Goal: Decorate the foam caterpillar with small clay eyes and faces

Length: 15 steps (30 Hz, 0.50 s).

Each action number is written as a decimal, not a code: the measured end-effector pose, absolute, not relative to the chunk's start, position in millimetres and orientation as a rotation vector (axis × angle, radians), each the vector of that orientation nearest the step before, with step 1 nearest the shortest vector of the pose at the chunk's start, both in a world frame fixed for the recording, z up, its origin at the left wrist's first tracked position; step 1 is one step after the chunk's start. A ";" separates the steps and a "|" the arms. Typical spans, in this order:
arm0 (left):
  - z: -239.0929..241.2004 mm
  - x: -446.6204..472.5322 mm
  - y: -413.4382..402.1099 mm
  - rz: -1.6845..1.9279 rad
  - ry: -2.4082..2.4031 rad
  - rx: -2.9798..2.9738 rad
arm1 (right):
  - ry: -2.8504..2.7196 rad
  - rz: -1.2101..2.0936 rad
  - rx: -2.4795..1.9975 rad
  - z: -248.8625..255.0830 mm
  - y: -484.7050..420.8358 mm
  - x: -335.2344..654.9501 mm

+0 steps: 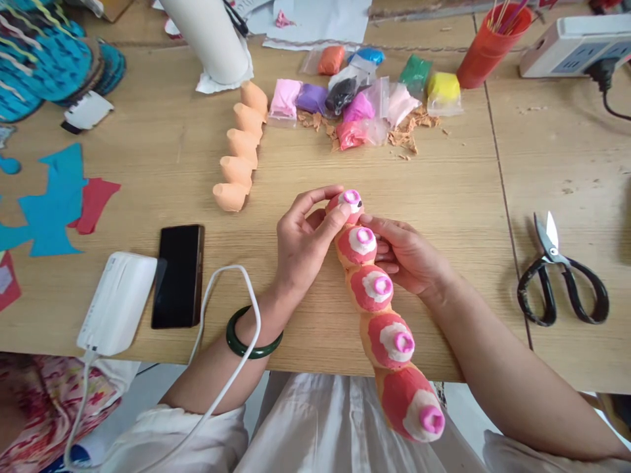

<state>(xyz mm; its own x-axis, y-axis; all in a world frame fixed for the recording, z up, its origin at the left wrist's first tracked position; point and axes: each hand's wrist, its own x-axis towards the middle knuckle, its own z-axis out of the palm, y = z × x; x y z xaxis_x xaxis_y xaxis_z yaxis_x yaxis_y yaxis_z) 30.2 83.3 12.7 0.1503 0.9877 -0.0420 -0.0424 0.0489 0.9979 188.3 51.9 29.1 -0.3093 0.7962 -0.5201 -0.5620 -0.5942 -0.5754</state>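
Observation:
A long clay piece (382, 322) of several orange lumps, each topped with a red, white and pink disc, lies across the table's front edge toward me. My left hand (303, 240) pinches its far tip between thumb and fingers. My right hand (411, 256) curls against the right side of the second lump, fingers closed on it. A plain orange clay row (241, 148) of similar lumps lies farther back on the left.
Bags of coloured clay (362, 92) and crumbs sit at the back. Black scissors (559, 276) lie right. A black phone (178, 274), white power bank (118, 302) with cable, blue and red paper scraps (54, 203), red cup (493, 46) and power strip (576, 43) surround the wooden table (148, 164).

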 end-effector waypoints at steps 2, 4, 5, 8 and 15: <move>12.8 30.2 83.5 1.089 1.096 1.210 | -0.375 1.989 -1.005 29.1 51.6 187.7; 14.4 30.6 83.6 1.091 1.107 1.210 | -0.379 1.992 -1.005 28.3 51.6 187.6; 15.6 30.9 83.6 1.094 1.114 1.208 | -0.377 1.995 -1.006 27.7 51.8 187.8; 19.5 31.6 83.1 1.105 1.114 1.193 | -0.354 2.012 -0.991 25.7 52.5 189.3; 19.6 31.4 81.3 1.124 1.078 1.160 | -0.302 2.038 -0.918 23.6 53.2 192.4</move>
<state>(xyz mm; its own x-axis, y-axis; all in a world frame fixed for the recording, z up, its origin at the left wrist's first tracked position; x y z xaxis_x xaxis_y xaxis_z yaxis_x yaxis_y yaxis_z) 31.4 81.3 19.6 0.1238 0.9912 -0.0464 -0.0875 0.0574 0.9945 192.4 53.2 23.6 -0.3623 0.7886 -0.4968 -0.6104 -0.6036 -0.5129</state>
